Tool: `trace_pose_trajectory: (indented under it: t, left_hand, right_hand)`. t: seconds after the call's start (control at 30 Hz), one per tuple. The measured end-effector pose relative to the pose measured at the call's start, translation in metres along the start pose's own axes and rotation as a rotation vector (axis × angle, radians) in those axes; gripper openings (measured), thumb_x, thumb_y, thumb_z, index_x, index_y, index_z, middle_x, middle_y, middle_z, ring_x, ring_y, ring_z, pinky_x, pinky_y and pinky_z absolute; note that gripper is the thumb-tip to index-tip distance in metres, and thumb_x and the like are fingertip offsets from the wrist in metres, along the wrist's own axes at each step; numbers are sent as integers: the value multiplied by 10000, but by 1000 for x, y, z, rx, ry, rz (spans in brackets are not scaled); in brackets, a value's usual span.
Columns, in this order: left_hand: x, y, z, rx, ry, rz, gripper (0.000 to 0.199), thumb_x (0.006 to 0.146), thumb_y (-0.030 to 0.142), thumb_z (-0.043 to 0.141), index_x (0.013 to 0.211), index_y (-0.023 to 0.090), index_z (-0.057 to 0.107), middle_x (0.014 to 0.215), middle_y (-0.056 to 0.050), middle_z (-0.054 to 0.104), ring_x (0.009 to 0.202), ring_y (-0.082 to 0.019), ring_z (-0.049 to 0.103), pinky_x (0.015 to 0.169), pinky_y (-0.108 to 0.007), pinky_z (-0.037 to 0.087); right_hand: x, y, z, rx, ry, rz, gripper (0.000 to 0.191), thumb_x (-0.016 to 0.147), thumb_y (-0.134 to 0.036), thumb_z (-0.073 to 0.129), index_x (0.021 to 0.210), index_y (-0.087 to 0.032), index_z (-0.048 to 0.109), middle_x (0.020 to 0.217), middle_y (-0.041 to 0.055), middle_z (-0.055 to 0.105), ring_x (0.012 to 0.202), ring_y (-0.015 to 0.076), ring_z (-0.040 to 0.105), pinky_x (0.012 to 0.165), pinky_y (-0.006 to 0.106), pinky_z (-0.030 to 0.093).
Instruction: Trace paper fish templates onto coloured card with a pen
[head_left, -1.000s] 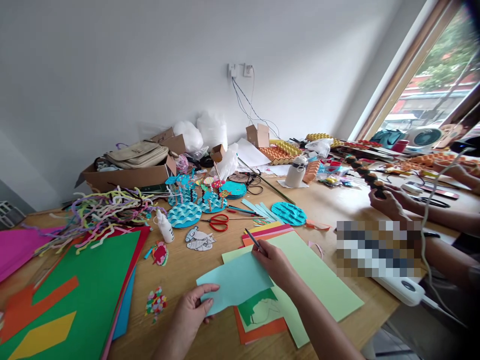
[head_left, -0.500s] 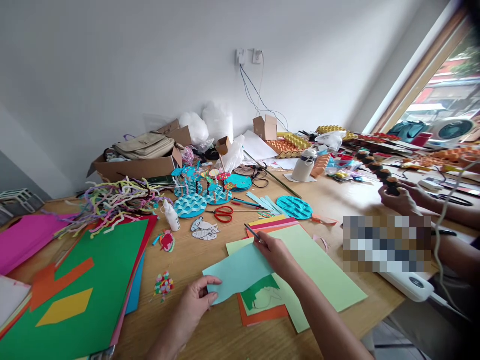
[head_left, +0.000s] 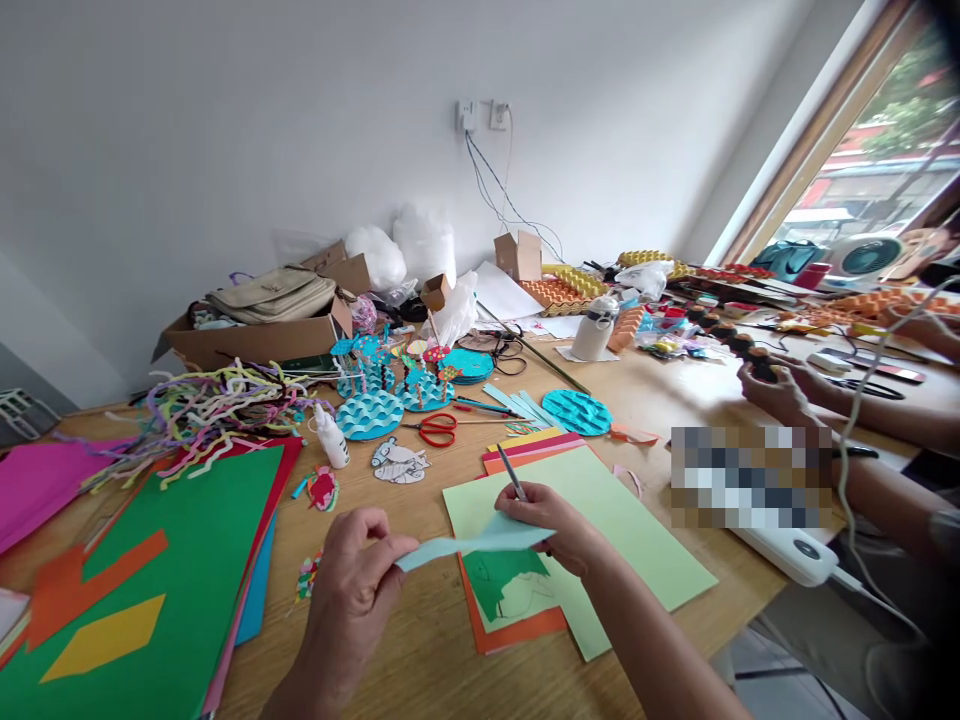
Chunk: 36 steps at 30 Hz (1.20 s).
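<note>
A light blue paper sheet (head_left: 472,541) is stretched between both hands, tilted nearly edge-on above the table. My left hand (head_left: 358,560) pinches its left end between thumb and fingers. At the right end, my right hand (head_left: 551,520) grips the sheet together with a dark pen (head_left: 511,470), which points up and to the left. Below lie a pale green sheet (head_left: 637,540) and a green cutout with pencil outlines (head_left: 495,578), over orange paper (head_left: 525,638). Red scissors (head_left: 437,430), a white glue bottle (head_left: 331,438) and fish drawings (head_left: 400,462) are beyond my hands.
Stacked coloured sheets (head_left: 217,530) cover the left side, near tangled pipe cleaners (head_left: 217,405). Blue wavy discs (head_left: 369,414) stand mid-table. At right are a white power strip (head_left: 787,545) and another person's hands (head_left: 780,390) holding a dark bumpy strip.
The blue sheet has gone from lying nearly flat to being tilted edge-on. My left hand has risen and turned. The view has shifted slightly to the right.
</note>
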<state>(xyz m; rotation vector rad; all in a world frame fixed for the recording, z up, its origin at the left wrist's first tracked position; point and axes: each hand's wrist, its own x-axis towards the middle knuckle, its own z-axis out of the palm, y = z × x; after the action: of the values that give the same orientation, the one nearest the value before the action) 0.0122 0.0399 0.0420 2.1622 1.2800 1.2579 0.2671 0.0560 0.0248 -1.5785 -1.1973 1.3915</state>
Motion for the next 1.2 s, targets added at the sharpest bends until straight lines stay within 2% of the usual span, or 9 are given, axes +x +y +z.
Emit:
trace_pose_trajectory:
  t: [0.2,0.3,0.4,0.57,0.7,0.87,1.0,1.1,1.2]
  left_hand:
    - [3,8,5,-665,-42,-629,351,610,480,689,803,187,697,831,-50,666,825,-241,595,801,-358,463]
    - [2,14,7,-831,-80,-774,404,577,466,724,853,173,689,835,-44,694,857,-237,598,837,-359,443]
    - [0,17,6,-779,-98,-794,408,576,474,720,841,165,685,808,-42,695,787,-222,593,748,-319,454]
    - [-5,14,6,-647,-75,-773,346,605,515,685,615,178,611,520,29,560,518,-133,464,514,-233,374]
    - [-8,11,7,-668,-33,-776,412,645,544,643,505,183,503,466,49,464,492,-119,434,503,-231,378]
    - [-10,-1,8,-611,-59,-695,400,701,546,565,779,165,659,748,-49,659,707,-198,593,676,-296,484]
    - [-15,-8,20,-438,-240,-565,295,672,457,620,794,194,670,782,-56,675,768,-212,617,716,-283,482]
    - [-16,-3,26,-476,-175,-563,360,723,473,577,949,199,636,947,-75,652,893,-220,594,766,-290,472]
    - [-11,5,30,-657,-90,-713,559,750,567,502,1127,156,537,1041,-127,608,895,-236,586,686,-317,494]
  right_hand:
    - [-14,-2,0,374,67,-121,370,727,-537,542,798,-176,580,722,15,553,616,106,484,405,190,191]
    - [-17,-4,8,383,53,-123,367,664,-532,624,743,-182,549,587,-46,436,486,69,351,408,194,172]
    - [-17,-7,17,358,104,-80,414,548,-495,720,620,-188,452,479,-91,318,412,44,234,399,198,144]
    - [-17,-9,23,286,141,-62,463,503,-536,710,563,-206,390,415,-96,310,373,53,287,376,203,166]
    - [-18,-9,17,234,167,-72,430,541,-562,665,582,-202,433,413,-83,351,370,64,338,372,201,189]
    - [-20,-9,-18,132,315,-118,365,607,-533,624,639,-193,496,451,-52,450,410,84,400,393,210,225]
    - [-22,-3,-44,13,312,-102,334,614,-507,616,645,-194,501,441,-52,448,424,97,412,398,217,213]
    - [-26,3,-47,6,290,-78,331,619,-506,607,661,-197,495,458,-53,447,434,100,424,408,218,227]
    - [-31,4,-40,10,265,-53,332,625,-512,600,676,-203,492,470,-48,453,441,106,428,413,219,242]
